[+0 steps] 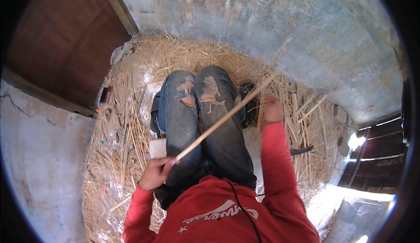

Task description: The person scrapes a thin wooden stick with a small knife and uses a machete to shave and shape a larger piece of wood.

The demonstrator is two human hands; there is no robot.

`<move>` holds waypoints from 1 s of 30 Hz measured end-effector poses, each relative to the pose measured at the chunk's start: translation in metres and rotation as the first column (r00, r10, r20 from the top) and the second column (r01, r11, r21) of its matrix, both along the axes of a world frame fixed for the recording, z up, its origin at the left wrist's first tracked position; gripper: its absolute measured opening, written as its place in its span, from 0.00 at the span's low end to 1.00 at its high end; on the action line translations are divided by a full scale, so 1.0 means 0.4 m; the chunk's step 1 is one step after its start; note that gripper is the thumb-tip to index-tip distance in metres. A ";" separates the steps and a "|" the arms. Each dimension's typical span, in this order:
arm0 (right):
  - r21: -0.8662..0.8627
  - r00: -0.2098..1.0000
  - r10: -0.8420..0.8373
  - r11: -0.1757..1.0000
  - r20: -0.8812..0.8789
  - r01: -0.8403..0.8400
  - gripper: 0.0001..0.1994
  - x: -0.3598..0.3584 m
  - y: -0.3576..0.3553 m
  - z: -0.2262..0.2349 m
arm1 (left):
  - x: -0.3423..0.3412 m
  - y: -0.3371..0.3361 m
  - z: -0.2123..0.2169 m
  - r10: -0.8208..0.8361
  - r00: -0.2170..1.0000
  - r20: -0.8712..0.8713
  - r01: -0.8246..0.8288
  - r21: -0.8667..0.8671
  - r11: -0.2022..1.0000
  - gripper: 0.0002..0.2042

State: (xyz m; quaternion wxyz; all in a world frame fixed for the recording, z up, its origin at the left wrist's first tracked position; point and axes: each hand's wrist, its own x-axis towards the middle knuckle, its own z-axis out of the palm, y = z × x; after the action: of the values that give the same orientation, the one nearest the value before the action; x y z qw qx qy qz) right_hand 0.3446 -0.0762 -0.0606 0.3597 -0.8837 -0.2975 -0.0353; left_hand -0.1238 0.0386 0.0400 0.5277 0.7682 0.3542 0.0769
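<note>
A long, pale reed-like stalk (pixel 223 119) slants across my lap, from low beside my left forearm up to the far right, where its thin tip crosses the wall. My left hand (pixel 156 173) is closed around its lower part, by my left thigh. My right hand (pixel 274 110) is beside the upper part of the stalk, above my right shoe. Motion smears its fingers, so I cannot make out whether they grip anything. A dark curved strip, perhaps a blade (pixel 302 150), shows beside my right forearm and is partly hidden by it.
Loose straw and cut stalks (pixel 306 111) cover the floor around my legs. A weathered plaster wall (pixel 271 15) stands close in front, another wall (pixel 39 155) at the left. A brown door panel (pixel 70 41) is at the upper left. Dark boards (pixel 376 164) with bright gaps stand at the right.
</note>
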 end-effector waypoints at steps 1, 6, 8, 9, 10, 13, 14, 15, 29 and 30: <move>0.027 0.994 -0.096 0.995 0.047 0.095 0.28 0.114 -0.036 -0.040 | -0.058 -0.005 -0.003 0.013 1.000 0.005 -0.013 -0.024 1.000 0.10; 0.268 0.975 0.019 0.962 -0.222 0.042 0.26 0.242 -0.103 0.005 | -0.077 -0.041 -0.015 0.097 0.995 0.020 -0.096 -0.049 0.994 0.09; 0.319 0.970 0.080 0.948 -0.228 -0.003 0.25 0.127 -0.059 0.104 | -0.010 -0.042 -0.019 0.069 0.993 0.092 -0.070 0.009 0.997 0.10; 0.346 0.966 0.110 0.938 -0.232 -0.024 0.25 0.065 -0.035 0.131 | 0.028 -0.045 -0.036 0.064 0.987 0.150 -0.071 0.040 0.997 0.10; 0.292 0.970 0.128 0.954 -0.208 -0.063 0.24 0.027 -0.037 0.137 | 0.062 -0.044 -0.042 0.047 0.977 0.209 -0.063 0.069 0.996 0.10; 0.318 0.966 0.254 0.921 -0.052 -0.226 0.22 -0.129 -0.011 0.167 | 0.142 -0.026 -0.028 0.007 0.996 0.094 0.000 -0.079 0.997 0.12; 0.201 0.946 0.293 0.944 -0.138 -0.263 0.21 -0.165 -0.012 0.188 | 0.168 -0.020 -0.025 0.000 0.996 0.085 0.006 -0.061 0.998 0.13; 0.079 0.922 0.315 0.949 -0.226 -0.305 0.21 -0.193 -0.017 0.205 | 0.194 -0.017 -0.023 -0.011 0.997 0.078 0.014 -0.047 0.999 0.13; -0.201 0.882 0.444 0.860 -0.155 -0.469 0.28 -0.305 0.009 0.164 | 0.271 -0.012 -0.068 -0.023 0.986 0.167 -0.010 0.195 0.981 0.13; -0.234 0.896 0.427 0.865 -0.121 -0.443 0.27 -0.295 0.021 0.164 | 0.259 -0.013 -0.066 -0.023 0.990 0.143 -0.009 0.220 0.975 0.13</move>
State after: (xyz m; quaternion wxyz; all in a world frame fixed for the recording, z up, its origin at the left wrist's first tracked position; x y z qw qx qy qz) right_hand 0.2268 -0.0678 0.0052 0.2507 -0.8334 -0.4790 0.1142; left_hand -0.0203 0.0334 0.0136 0.4639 0.8156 0.3017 0.1692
